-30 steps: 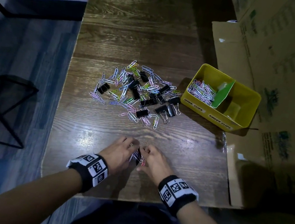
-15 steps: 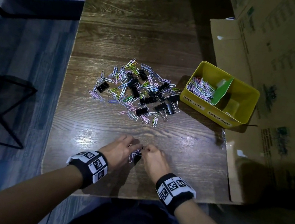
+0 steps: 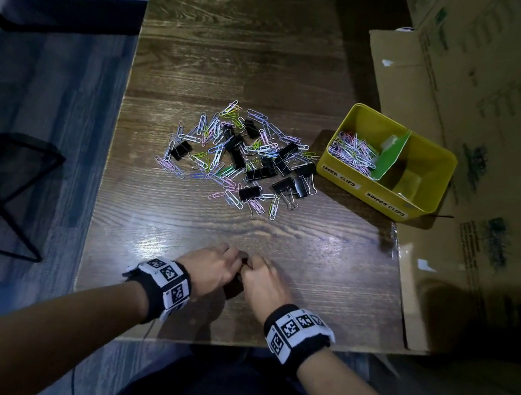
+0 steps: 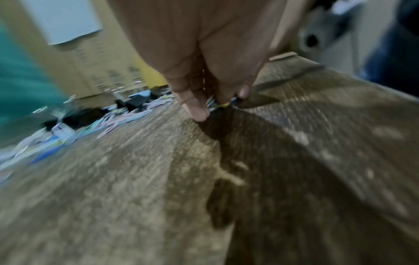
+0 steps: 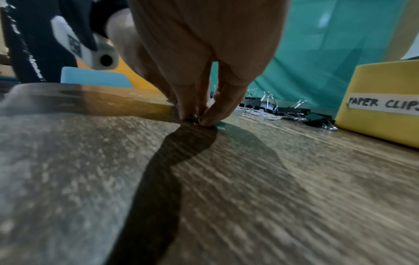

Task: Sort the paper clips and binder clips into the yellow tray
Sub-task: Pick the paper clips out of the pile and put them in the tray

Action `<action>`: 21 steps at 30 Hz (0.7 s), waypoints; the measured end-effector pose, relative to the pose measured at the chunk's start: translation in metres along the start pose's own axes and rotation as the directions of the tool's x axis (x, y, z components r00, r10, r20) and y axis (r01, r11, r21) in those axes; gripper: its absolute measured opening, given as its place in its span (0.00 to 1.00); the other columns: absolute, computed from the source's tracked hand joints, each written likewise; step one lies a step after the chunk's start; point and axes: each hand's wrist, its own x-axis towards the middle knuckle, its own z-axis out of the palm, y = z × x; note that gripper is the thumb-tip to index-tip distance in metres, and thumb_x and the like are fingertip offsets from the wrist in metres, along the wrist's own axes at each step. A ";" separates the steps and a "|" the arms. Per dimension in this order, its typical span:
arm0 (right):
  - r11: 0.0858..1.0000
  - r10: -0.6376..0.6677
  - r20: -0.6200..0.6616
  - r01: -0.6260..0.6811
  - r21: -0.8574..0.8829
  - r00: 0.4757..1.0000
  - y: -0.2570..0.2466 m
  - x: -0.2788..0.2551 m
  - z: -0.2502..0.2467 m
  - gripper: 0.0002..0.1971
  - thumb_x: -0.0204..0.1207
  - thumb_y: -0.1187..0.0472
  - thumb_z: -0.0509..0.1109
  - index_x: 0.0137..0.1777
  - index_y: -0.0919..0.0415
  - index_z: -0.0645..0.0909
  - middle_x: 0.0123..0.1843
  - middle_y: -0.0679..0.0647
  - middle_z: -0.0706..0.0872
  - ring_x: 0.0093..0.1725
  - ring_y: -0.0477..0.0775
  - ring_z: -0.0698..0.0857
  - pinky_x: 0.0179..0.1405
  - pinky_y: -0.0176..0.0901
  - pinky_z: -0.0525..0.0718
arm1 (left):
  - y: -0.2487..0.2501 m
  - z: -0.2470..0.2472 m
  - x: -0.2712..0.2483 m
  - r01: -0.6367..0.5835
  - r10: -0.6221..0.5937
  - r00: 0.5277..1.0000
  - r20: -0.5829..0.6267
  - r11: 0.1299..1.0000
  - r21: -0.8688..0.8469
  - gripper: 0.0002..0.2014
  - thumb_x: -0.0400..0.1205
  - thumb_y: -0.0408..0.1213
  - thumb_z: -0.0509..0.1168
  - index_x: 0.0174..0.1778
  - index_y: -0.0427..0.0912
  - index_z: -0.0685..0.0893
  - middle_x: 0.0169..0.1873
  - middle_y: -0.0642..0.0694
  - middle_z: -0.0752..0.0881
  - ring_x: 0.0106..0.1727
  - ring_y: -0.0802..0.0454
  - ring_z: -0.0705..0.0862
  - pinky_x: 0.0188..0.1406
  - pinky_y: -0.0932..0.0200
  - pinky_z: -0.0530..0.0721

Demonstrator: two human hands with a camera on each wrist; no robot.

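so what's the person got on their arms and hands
Both forearms are bare, with no sleeves and no gloves. Each wrist carries a black band faced with white panels printed with square black-and-white coded markers: one behind the left hand, one behind the right hand. The right wrist view shows a white camera housing with a round dark lens on the left band. A thin dark cable hangs below the left wrist.

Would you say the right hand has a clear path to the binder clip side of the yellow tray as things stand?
Probably yes. The right hand pinches small clips by the near table edge, and bare table lies between it and the tray. The pile sits off to the left, and the binder clip side is open on top.
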 end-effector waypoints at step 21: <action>0.952 0.214 0.013 -0.212 0.221 0.977 0.003 0.017 -0.003 0.14 0.77 0.62 0.65 0.59 0.68 0.79 0.53 0.69 0.85 0.56 0.68 0.83 0.52 0.53 0.81 | -0.007 -0.047 0.017 0.313 -0.229 0.917 0.325 0.921 -0.233 0.12 0.80 0.35 0.57 0.55 0.35 0.79 0.51 0.36 0.84 0.51 0.37 0.84 0.43 0.52 0.77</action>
